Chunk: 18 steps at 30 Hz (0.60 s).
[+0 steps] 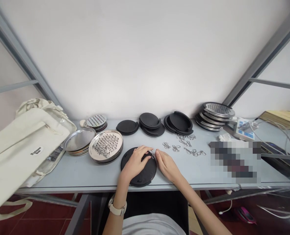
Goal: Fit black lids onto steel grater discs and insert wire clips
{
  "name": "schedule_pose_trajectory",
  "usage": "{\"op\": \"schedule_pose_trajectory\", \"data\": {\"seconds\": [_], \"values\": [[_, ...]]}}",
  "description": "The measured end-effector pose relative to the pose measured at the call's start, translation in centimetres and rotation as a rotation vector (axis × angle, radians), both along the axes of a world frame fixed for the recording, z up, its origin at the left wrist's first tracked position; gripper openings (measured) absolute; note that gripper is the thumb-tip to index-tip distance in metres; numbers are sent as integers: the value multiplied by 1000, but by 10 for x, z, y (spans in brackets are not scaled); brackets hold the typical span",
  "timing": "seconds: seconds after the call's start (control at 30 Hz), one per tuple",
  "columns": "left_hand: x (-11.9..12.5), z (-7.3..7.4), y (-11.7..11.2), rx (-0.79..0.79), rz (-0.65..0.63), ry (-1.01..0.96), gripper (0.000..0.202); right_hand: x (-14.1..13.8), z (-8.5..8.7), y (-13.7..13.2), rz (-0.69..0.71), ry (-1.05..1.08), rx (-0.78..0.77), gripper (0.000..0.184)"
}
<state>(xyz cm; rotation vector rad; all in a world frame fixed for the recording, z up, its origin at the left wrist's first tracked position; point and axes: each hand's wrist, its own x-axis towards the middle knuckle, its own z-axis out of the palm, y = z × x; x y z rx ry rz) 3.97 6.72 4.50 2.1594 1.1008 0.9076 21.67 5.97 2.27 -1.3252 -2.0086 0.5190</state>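
A round black plastic disc (142, 174) with a raised rim lies flat near the table's front edge. My left hand (137, 162) rests over its upper part, thumb and fingertips closed on a small bent metal wire clip (152, 152) at the disc's right upper edge. From the right side, my right hand (166, 164) pinches at the same clip; its fingertips partly hide it. To the right, several loose wire clips (176, 148) are scattered. Left of the disc stands a stack of round metal grater plates (106, 146).
Smooth metal plates (79, 139) are stacked farther left, beside a cream bag (29, 147). Along the wall sit more black discs (127, 126), (180, 122) and a stack of graters in black holders (218, 111). A power strip (244, 129) with cables is at the right.
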Motion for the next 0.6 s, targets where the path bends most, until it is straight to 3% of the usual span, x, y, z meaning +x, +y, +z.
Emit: {"op": "schedule_pose_trajectory", "data": {"seconds": [0.6], "values": [[1,2,0,-21,-12,-7,36,0,-2,2,17,7,1,15]]}}
